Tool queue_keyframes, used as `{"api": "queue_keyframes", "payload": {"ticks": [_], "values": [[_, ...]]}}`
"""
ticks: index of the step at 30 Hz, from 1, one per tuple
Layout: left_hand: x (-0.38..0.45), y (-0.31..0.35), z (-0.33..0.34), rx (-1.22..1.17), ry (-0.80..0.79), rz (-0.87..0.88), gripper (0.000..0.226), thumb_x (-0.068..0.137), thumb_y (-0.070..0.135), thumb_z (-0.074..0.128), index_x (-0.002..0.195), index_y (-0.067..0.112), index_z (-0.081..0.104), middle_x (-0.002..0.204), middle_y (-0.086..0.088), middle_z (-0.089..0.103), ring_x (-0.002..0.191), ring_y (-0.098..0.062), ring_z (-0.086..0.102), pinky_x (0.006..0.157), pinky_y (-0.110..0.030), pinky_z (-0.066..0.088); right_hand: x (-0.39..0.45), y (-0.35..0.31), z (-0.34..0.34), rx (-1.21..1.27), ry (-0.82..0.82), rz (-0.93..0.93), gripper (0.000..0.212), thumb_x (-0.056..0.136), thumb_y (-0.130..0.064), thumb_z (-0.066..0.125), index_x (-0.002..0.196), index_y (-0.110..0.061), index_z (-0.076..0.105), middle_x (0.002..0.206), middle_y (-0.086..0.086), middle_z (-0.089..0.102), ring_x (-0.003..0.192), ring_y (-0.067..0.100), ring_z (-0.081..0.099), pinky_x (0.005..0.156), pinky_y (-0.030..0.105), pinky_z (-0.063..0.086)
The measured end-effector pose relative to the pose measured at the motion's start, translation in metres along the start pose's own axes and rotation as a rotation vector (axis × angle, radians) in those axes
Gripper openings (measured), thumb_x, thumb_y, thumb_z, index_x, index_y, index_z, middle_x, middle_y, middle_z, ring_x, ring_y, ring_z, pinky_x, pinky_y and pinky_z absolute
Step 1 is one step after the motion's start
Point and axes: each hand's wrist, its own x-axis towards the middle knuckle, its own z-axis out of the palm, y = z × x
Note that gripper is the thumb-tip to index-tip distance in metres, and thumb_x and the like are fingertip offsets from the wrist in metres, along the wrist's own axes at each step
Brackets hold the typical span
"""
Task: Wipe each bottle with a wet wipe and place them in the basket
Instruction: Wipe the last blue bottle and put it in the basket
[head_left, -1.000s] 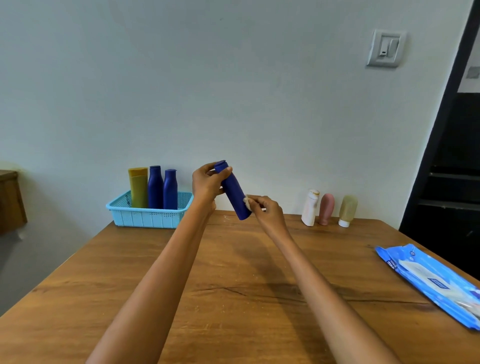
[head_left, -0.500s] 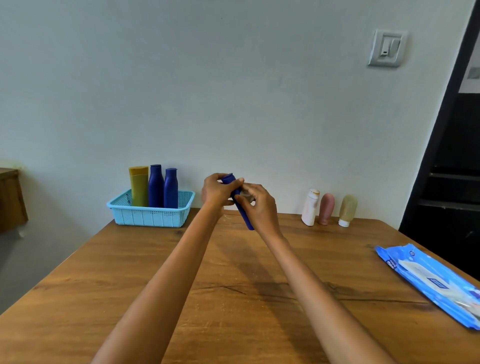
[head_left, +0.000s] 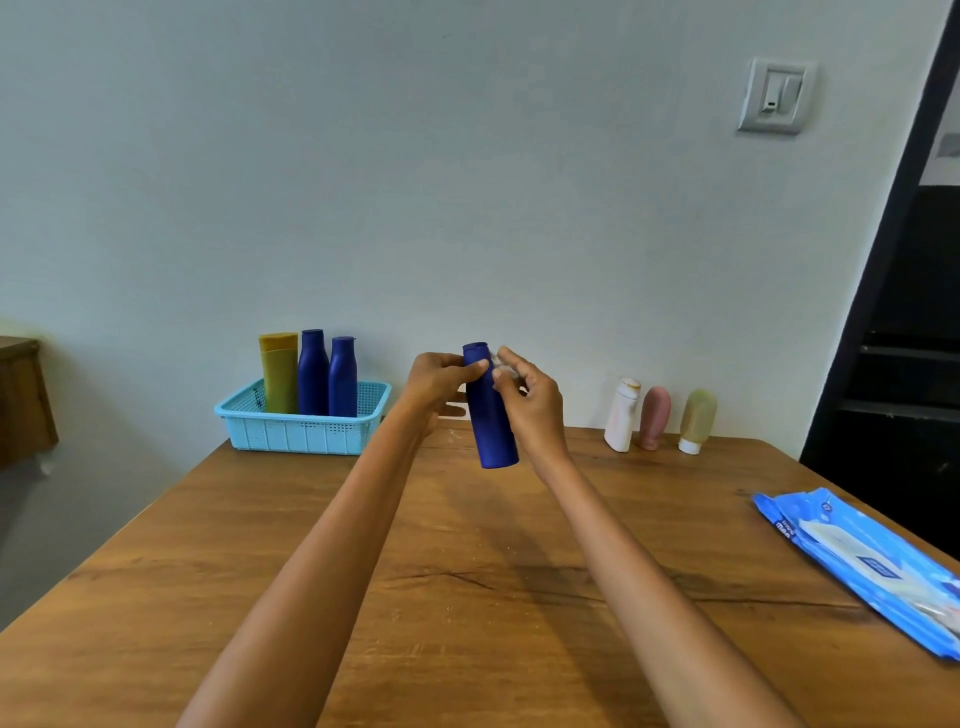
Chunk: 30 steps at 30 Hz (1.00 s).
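Bottle (head_left: 488, 415) between both hands' fingers (head_left: 475, 370)

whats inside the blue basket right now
Three bottles stand upright in the basket: a mustard-yellow bottle on the left, then two dark blue bottles. The basket's front wall hides their bases and the basket floor.

Light: soft, even, fairly bright.
Shadows: faint forearm shadows on the table (head_left: 467, 597) middle.
Glare: mild sheen on the wipes pack (head_left: 862, 566).
Distortion: wide-angle bending at the edges.
Focus: sharp; fingertips slightly blurred.
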Motion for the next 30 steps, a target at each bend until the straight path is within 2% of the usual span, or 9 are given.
{"api": "queue_keyframes", "payload": {"ticks": [2,5,8,11,13,20,23,26,30], "values": [[0.002,-0.001,0.003,-0.063,0.066,0.018,0.035,0.085,0.021,0.07,0.111,0.002,0.06,0.103,-0.013,0.067,0.091,-0.029,0.067,0.082,-0.042,0.056,0.002,-0.004,0.003,0.075,-0.008,0.017,0.036,0.099,-0.018,0.046,0.135,-0.014,0.05,0.136,-0.001,0.054,0.124,0.011,0.051,0.1,0.026,0.044],[0.004,-0.003,0.004,-0.087,0.206,0.049,0.041,0.08,0.025,0.074,0.112,0.006,0.057,0.1,-0.016,0.068,0.084,-0.029,0.07,0.076,-0.045,0.058,-0.005,-0.004,0.009,-0.061,-0.053,-0.118,0.038,0.1,-0.01,0.041,0.137,-0.013,0.048,0.136,0.0,0.054,0.124,0.011,0.05,0.1,0.022,0.044],[0.004,-0.003,-0.001,-0.096,0.301,0.063,0.038,0.081,0.027,0.072,0.108,0.009,0.054,0.101,-0.014,0.067,0.083,-0.027,0.069,0.073,-0.044,0.059,-0.011,0.008,0.01,-0.301,-0.038,-0.319,0.038,0.096,-0.006,0.047,0.133,-0.014,0.053,0.124,0.003,0.063,0.112,0.014,0.056,0.089,0.02,0.046],[0.005,-0.001,-0.009,-0.113,0.346,0.073,0.039,0.083,0.026,0.071,0.111,0.01,0.05,0.107,-0.012,0.064,0.091,-0.027,0.067,0.076,-0.044,0.059,-0.016,0.021,0.005,-0.461,-0.008,-0.317,0.034,0.094,-0.01,0.053,0.127,-0.012,0.059,0.12,0.002,0.066,0.107,0.016,0.057,0.083,0.021,0.046],[0.005,-0.001,-0.011,-0.083,0.354,0.084,0.045,0.083,0.026,0.071,0.117,0.009,0.048,0.111,-0.011,0.061,0.096,-0.027,0.065,0.077,-0.042,0.058,-0.019,0.029,0.001,-0.414,0.004,-0.205,0.031,0.093,-0.012,0.056,0.123,-0.011,0.062,0.115,0.004,0.068,0.103,0.017,0.06,0.081,0.026,0.051],[0.005,0.001,-0.006,-0.096,0.353,0.107,0.04,0.083,0.024,0.07,0.113,0.01,0.048,0.113,-0.012,0.061,0.097,-0.028,0.065,0.077,-0.044,0.058,-0.016,0.04,-0.007,-0.181,0.028,0.207,0.021,0.092,-0.017,0.058,0.112,-0.013,0.066,0.102,0.002,0.069,0.09,0.014,0.062,0.066,0.018,0.046],[-0.002,-0.002,0.005,-0.054,0.371,0.153,0.035,0.082,0.023,0.071,0.107,0.013,0.046,0.107,-0.006,0.06,0.098,-0.026,0.063,0.081,-0.045,0.057,-0.017,0.034,-0.003,0.153,0.028,0.524,0.012,0.091,-0.013,0.057,0.101,-0.013,0.064,0.085,0.005,0.069,0.071,0.012,0.06,0.064,0.022,0.048],[-0.006,-0.007,0.014,0.043,0.4,0.226,0.035,0.082,0.025,0.071,0.107,0.014,0.048,0.105,-0.001,0.058,0.099,-0.022,0.061,0.084,-0.045,0.055,-0.019,0.029,-0.004,0.469,0.0,0.79,0.008,0.091,-0.008,0.054,0.095,-0.006,0.061,0.078,0.009,0.066,0.065,0.012,0.057,0.066,0.022,0.048],[-0.009,-0.009,0.019,0.106,0.436,0.278,0.038,0.083,0.025,0.07,0.111,0.009,0.05,0.108,-0.002,0.06,0.098,-0.02,0.059,0.081,-0.037,0.054,-0.019,0.027,-0.01,0.523,-0.054,0.895,0.01,0.091,-0.011,0.055,0.093,-0.002,0.058,0.074,0.01,0.059,0.06,0.012,0.052,0.06,0.022,0.045]]}}
